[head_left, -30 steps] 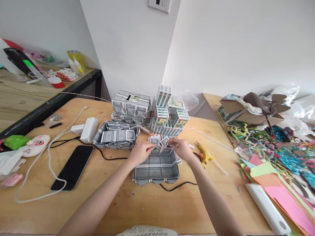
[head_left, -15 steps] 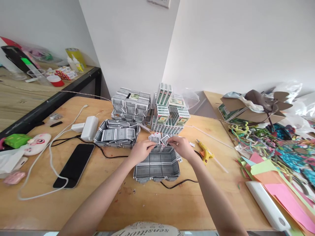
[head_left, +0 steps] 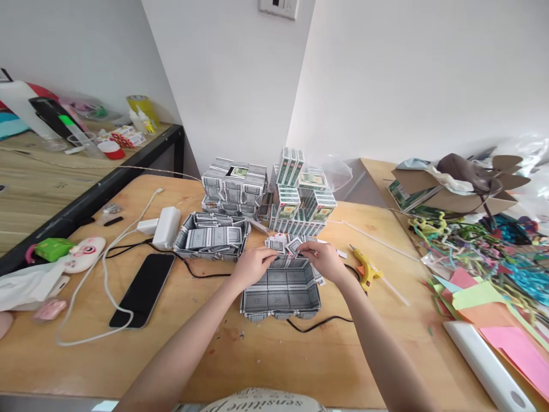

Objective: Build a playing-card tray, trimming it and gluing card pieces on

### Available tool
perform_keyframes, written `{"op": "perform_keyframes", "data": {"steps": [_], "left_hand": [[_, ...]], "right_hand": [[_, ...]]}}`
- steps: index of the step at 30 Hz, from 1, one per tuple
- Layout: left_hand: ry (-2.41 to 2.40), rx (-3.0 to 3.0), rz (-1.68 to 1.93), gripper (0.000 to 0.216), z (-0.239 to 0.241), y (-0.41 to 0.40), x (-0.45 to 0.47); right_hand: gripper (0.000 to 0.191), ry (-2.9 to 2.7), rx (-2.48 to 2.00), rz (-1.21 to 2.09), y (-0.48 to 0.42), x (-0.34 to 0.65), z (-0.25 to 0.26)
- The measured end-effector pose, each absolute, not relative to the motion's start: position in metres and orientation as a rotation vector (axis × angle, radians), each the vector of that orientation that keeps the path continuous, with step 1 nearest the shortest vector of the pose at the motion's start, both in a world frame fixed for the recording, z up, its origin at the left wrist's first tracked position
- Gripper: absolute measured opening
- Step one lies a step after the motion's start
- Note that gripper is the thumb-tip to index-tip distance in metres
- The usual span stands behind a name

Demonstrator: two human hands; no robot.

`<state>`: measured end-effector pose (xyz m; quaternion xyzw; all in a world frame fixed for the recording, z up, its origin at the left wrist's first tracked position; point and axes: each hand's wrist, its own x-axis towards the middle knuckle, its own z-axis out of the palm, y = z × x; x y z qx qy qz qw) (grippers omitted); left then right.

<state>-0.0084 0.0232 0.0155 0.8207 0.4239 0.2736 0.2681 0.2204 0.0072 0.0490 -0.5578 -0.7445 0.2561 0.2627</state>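
A shallow tray made of folded playing cards point(head_left: 281, 294) lies in front of me on the wooden table point(head_left: 257, 366). My left hand point(head_left: 252, 266) rests at its far left corner, fingers curled and pinching a small folded card piece. My right hand point(head_left: 325, 260) is at the far right corner, fingers pinched on the same cluster of loose playing cards point(head_left: 286, 244) just behind the tray. A second card tray point(head_left: 212, 240) filled with cards sits to the left.
Stacks of card decks point(head_left: 234, 183) and green card boxes point(head_left: 300, 194) stand behind. A yellow glue gun point(head_left: 364, 269) lies right, a black phone point(head_left: 143, 289) and white charger point(head_left: 166, 226) left. Coloured paper point(head_left: 493, 309) and pipe cleaners crowd the right edge.
The view has shifted slightly to the left; both hands stay at the tray's far edge, still working the small cards between their fingers.
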Motion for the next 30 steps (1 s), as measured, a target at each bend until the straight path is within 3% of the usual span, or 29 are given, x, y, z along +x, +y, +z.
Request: {"op": "perform_keyframes", "data": {"steps": [30], "left_hand": [[1.135, 2.213, 0.724, 0.025, 0.015, 0.024, -0.009]], "right_hand": [[0.02, -2.094, -1.548, 0.654, 0.011, 0.216, 0.059]]}}
